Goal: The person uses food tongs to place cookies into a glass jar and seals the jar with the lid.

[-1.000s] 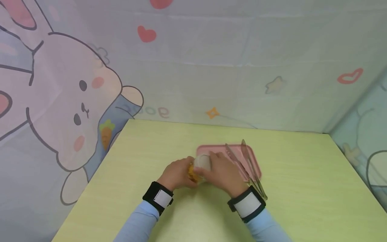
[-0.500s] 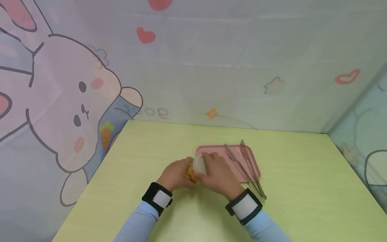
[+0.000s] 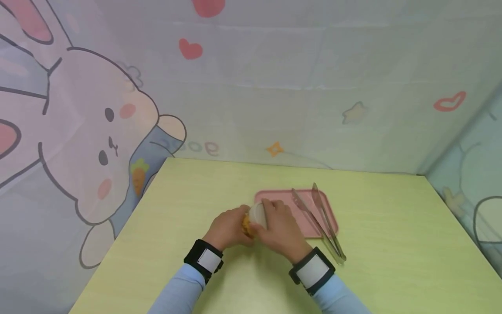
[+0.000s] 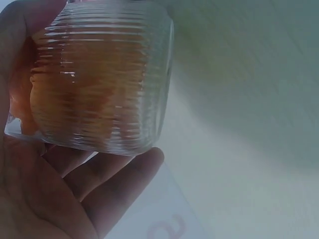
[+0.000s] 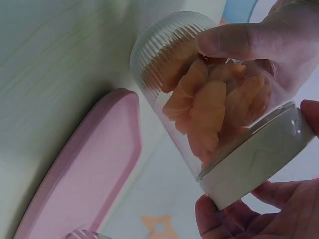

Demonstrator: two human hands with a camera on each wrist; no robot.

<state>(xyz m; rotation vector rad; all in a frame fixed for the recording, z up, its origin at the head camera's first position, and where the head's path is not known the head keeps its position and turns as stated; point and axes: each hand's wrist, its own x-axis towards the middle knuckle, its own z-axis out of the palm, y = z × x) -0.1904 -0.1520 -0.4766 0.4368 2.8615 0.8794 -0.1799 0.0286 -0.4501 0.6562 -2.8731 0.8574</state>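
A clear ribbed jar (image 5: pixel 174 55) with orange pieces (image 5: pixel 207 104) inside is tilted over between both hands. My left hand (image 3: pixel 226 227) grips the jar's body, fingers and thumb around it. On the jar's end sits a whitish lid (image 5: pixel 259 157), which my right hand (image 3: pixel 280 231) holds by its rim with thumb and fingers. Seen from the left wrist, the jar's ribbed wall (image 4: pixel 99 84) fills the palm, and several fingers support it from below. From the head, the jar and lid (image 3: pixel 257 214) are partly hidden by the hands.
Behind the right hand lies a pink tray (image 3: pixel 274 194), with metal tongs (image 3: pixel 316 194) across it, their joined end over the table's near side. The yellow-green table (image 3: pixel 392 226) reaches back to a printed cloth wall (image 3: pixel 251 96).
My right hand, on the lid, has shifted a little to the left and turned slightly. My left hand has stayed nearly in place around the jar. Tray and tongs have not moved.
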